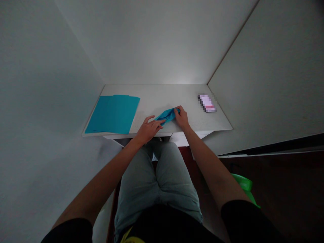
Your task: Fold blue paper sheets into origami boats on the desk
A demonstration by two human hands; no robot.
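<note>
Between my hands is a folded piece of blue paper [169,114], creased into a narrow, tilted shape with an opening along its middle. My right hand [181,118] pinches its right end between thumb and fingers. At the lower left end, my left hand [149,130] grips the paper with its fingertips, while one finger sticks out apart from the others. The paper is just above or on the white desk [162,92]; I cannot tell if it touches. A stack of flat blue paper sheets [113,114] lies on the desk, left of my left hand.
A phone [207,103] with a lit, blurred screen lies at the desk's right side. Walls [157,44] close in the desk at the back and both sides. Something green and plastic [241,182] stands on the dark floor at lower right.
</note>
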